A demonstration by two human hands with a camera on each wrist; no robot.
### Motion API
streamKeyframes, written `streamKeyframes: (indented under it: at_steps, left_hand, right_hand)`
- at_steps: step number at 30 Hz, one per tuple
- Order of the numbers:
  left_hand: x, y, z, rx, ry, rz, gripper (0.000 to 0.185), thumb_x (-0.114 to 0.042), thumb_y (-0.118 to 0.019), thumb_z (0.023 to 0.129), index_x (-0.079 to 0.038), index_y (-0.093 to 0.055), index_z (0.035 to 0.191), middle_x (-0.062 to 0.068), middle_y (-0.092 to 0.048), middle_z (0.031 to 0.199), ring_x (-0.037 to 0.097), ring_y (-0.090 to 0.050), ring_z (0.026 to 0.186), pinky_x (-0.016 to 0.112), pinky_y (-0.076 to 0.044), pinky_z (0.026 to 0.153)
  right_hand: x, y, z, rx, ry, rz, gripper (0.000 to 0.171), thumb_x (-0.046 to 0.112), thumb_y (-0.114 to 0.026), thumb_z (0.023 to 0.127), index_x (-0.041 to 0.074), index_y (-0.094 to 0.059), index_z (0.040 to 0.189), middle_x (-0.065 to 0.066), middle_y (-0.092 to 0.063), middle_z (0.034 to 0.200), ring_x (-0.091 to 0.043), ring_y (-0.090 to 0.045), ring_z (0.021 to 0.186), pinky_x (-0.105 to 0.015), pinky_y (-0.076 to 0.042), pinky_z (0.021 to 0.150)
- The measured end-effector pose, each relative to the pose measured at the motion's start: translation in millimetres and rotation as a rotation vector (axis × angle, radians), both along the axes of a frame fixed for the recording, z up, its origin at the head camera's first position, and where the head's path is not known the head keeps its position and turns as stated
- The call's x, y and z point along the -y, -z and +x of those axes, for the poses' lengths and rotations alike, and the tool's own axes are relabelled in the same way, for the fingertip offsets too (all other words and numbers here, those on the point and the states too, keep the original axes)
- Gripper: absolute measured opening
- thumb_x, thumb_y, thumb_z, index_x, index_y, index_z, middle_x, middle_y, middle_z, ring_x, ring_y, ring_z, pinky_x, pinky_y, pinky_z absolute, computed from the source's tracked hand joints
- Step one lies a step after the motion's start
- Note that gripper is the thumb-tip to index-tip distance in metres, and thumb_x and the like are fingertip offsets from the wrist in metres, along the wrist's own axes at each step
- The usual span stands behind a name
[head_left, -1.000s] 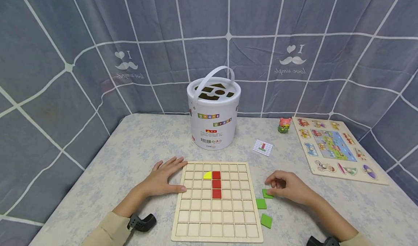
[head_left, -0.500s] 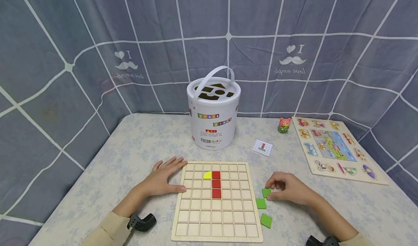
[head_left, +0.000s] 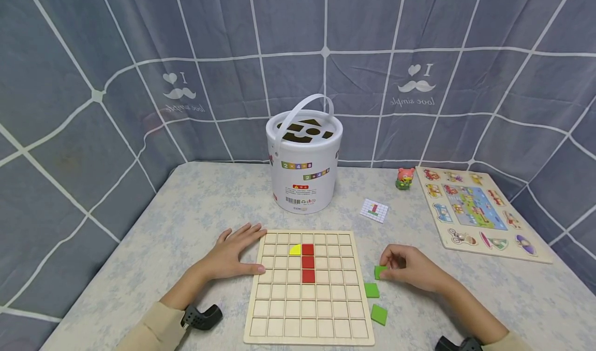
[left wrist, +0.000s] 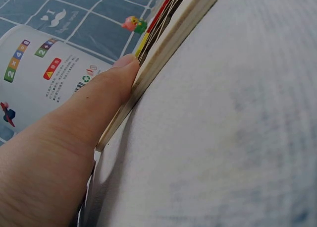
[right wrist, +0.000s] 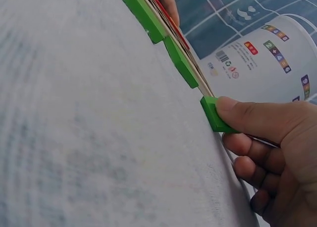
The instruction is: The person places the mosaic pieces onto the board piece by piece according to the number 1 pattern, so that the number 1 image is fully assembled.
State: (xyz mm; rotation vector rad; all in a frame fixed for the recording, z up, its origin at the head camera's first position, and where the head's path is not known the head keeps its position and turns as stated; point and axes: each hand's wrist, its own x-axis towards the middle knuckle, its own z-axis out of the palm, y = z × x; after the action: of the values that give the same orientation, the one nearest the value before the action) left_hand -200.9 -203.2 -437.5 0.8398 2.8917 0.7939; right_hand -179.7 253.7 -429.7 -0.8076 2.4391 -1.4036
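Observation:
A wooden grid board [head_left: 279, 335] lies on the table. In its cells sit three red square tiles [head_left: 308, 262] in a column, with a yellow quarter-circle tile [head_left: 296, 250] left of the top one. My left hand [head_left: 233, 258] rests at the board's left edge, fingers spread; its thumb touches the rim in the left wrist view. To the right of the board, my right hand [head_left: 414, 269] pinches a green square tile [right wrist: 210, 114] between thumb and finger, one edge of the tile raised. Two more green tiles, a middle one [head_left: 371, 290] and a near one [head_left: 379, 315], lie by the board's right edge.
Behind the board stands a white bucket [head_left: 304, 177] with shape holes in its lid and a raised handle. A small pattern card [head_left: 374, 210], a pink-and-green figurine [head_left: 404, 178] and a wooden picture puzzle [head_left: 484, 214] are to the right. A grey checked curtain [head_left: 223, 30] surrounds the table.
My right thumb had slid the far green tile slightly left and drawn off it; now the fingers grip that tile and have shifted it slightly up. My left hand has stayed put.

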Motion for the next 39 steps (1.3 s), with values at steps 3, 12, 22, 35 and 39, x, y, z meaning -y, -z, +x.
streamKeyframes:
  at_steps: [3, 12, 22, 35, 39]
  left_hand:
    - [0, -0.1, 0.1, 0.0, -0.001, -0.002, 0.09, -0.061, -0.07, 0.078, -0.017, -0.04, 0.151, 0.008, -0.033, 0.156, 0.035, -0.021, 0.145, 0.065, -0.004, 0.11]
    - [1, -0.8, -0.4, 0.004, -0.004, -0.001, 0.089, -0.061, -0.07, 0.079, -0.017, -0.041, 0.151, 0.007, -0.033, 0.156, 0.035, -0.021, 0.145, 0.064, -0.004, 0.11]
    - [0, -2.6, 0.5, 0.014, -0.006, 0.007, 0.09, -0.059, -0.072, 0.078, -0.015, -0.041, 0.15, 0.01, -0.035, 0.155, 0.036, -0.021, 0.145, 0.065, -0.005, 0.11]
    - [-1, -0.6, 0.6, 0.009, -0.004, 0.004, 0.089, -0.061, -0.07, 0.079, -0.016, -0.041, 0.15, 0.009, -0.034, 0.156, 0.035, -0.021, 0.145, 0.065, -0.004, 0.11]
    - [-1, -1.1, 0.4, 0.001, 0.0, 0.003, 0.089, -0.06, -0.07, 0.079, -0.015, -0.041, 0.15, 0.01, -0.034, 0.155, 0.036, -0.022, 0.144, 0.066, -0.005, 0.11]
  right_hand:
    - [2, -0.4, 0.6, 0.002, 0.014, -0.016, 0.012, 0.012, -0.073, 0.088, 0.005, -0.064, 0.09, 0.001, -0.053, 0.074, -0.008, -0.046, 0.063, -0.027, -0.04, 0.053]
    - [16, -4.8, 4.8, -0.019, 0.082, -0.012, 0.009, 0.015, -0.073, 0.088, 0.009, -0.066, 0.087, 0.001, -0.057, 0.074, -0.007, -0.046, 0.062, -0.023, -0.04, 0.053]
    - [27, -3.2, 4.1, -0.031, 0.057, -0.102, 0.014, 0.011, -0.07, 0.09, -0.002, -0.064, 0.088, 0.0, -0.059, 0.075, -0.008, -0.05, 0.064, -0.024, -0.043, 0.057]
    - [51, -1.2, -1.9, 0.001, -0.023, -0.132, 0.015, 0.012, -0.07, 0.091, -0.001, -0.065, 0.09, -0.002, -0.059, 0.075, -0.005, -0.046, 0.061, -0.023, -0.04, 0.053]
    - [57, -0.6, -2.1, -0.009, -0.028, -0.128, 0.011, 0.013, -0.07, 0.091, 0.003, -0.066, 0.089, -0.001, -0.059, 0.075, -0.006, -0.047, 0.062, -0.023, -0.041, 0.054]
